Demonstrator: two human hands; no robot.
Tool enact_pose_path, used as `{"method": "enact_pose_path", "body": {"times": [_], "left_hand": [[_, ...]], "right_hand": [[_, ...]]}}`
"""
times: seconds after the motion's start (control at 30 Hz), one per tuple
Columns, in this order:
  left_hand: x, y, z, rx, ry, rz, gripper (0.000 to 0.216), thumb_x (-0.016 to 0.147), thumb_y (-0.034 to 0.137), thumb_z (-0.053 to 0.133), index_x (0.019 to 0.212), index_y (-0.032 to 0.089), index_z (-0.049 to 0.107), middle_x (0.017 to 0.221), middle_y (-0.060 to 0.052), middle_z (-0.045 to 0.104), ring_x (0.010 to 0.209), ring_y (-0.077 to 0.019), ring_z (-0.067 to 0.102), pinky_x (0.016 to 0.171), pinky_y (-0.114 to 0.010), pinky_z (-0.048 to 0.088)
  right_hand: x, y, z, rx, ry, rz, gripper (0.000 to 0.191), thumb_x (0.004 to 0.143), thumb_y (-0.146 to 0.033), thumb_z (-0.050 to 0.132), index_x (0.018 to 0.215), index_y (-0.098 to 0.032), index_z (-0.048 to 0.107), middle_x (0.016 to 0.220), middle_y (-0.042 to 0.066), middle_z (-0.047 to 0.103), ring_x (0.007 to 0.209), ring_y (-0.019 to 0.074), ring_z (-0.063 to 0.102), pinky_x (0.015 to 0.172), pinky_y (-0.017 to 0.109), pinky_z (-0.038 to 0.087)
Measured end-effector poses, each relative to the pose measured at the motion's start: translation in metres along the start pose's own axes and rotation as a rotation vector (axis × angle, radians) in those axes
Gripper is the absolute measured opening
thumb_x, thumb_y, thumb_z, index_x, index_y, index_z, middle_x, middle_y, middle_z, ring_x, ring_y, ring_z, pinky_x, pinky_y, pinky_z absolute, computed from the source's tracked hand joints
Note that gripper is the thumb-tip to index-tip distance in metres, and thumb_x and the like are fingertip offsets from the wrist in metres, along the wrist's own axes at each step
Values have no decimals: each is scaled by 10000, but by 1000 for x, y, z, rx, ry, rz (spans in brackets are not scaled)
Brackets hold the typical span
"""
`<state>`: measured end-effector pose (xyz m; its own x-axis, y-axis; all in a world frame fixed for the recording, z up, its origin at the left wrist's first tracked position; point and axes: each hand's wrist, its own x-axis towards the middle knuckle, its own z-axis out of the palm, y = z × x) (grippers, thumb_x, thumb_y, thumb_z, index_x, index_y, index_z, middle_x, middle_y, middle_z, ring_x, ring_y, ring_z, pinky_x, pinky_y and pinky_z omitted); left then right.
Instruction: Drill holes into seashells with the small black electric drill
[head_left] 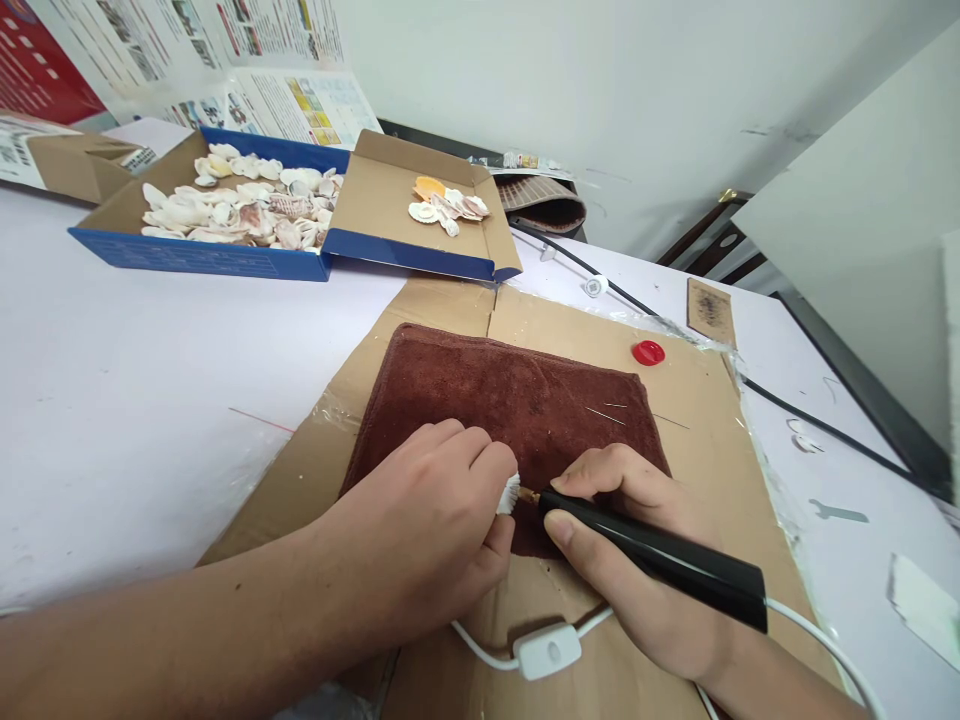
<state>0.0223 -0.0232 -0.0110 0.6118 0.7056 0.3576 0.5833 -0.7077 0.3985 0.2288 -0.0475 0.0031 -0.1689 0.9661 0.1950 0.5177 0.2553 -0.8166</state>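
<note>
The left hand (442,500) pinches a white shell (509,495) over the brown cloth (487,385); the right hand (634,592) grips a black tool (667,556), its tip (529,495) at the shell's edge.

A small white ribbed shell (508,495), partly hidden, is held below the frame's centre; a glossy black handheld tool (667,556), slanted toward lower right, is pointed at its edge.

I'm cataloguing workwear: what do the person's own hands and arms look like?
The left hand and right hand are ungloved, no rings visible. The left forearm and right forearm are bare, no sleeve, watch or bracelet in view. A small spot marks the left forearm.
</note>
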Motion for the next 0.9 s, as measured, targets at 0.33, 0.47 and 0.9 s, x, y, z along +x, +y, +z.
{"method": "enact_pose_path", "body": {"times": [0.33,0.47,0.9], "left_hand": [[2,-1,-2,-14,-35,-19,166,886,100,505,832,176,642,802,-53,642,749,-251,608,700,-403,528],[2,-1,-4,-64,-52,-47,156,857,85,520,853,172,650,794,-37,633,738,-236,591,679,-378,494],[6,-2,-8,-136,-110,-86,119,825,82,555,840,163,640,813,-35,635,745,-215,586,677,-348,466]], "right_hand": [[0,-2,1,28,-4,57,118,849,-233,687,773,-251,600,656,-8,674,572,159,623,438,247,475],[2,-1,0,58,-23,61,153,854,-232,701,763,-252,579,661,-15,656,566,147,592,452,247,465],[2,2,-1,72,-64,101,167,866,-236,698,768,-248,564,640,-35,589,551,136,523,475,249,452]]}}
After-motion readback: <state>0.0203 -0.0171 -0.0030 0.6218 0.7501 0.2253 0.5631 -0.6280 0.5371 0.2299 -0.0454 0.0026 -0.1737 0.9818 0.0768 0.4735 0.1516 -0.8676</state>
